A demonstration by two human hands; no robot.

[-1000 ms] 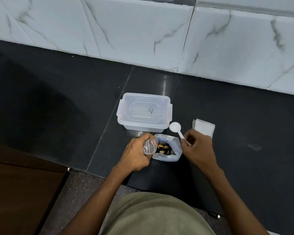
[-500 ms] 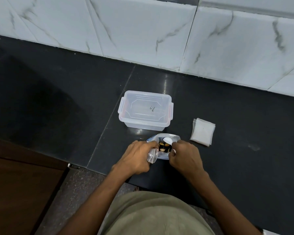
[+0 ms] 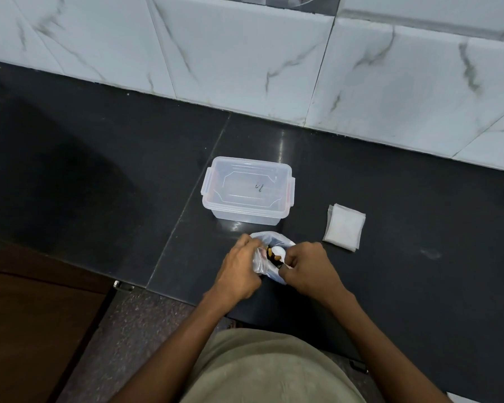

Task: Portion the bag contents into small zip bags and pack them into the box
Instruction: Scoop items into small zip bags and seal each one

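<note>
Two hands working over one open bag (image 3: 269, 239) at the near edge of the dark counter (image 3: 99, 170), seen from the head view, the only view supplied. Left hand (image 3: 240, 270) curled around the bag's left rim and, with it, a small clear zip bag (image 3: 259, 261) pinched against that rim; held so, presumably, to keep both mouths open and close together, which shortens the transfer. Right hand (image 3: 309, 267) closed on the handle of a white plastic spoon (image 3: 279, 251), bowl down inside the bag among brown and yellow pieces (image 3: 271, 253); handle mostly hidden by the fingers. Judged step: scooping a portion for the zip bag. Whether the bowl is loaded cannot be told. Clear plastic box (image 3: 246, 189) just beyond the bag, lid on and side latches apparently down, no packed portions discernible inside; placed within reach as the final destination, though needing to be opened before packing. Stack of flat empty zip bags (image 3: 344, 226) to the right of the box, apart from the bag, near the spoon hand for taking the next one. Task judged to be early, none of the portions yet in the box. Risk, as a judgement: thin film slipping from the left grip and spilling pieces during the pour.
</note>
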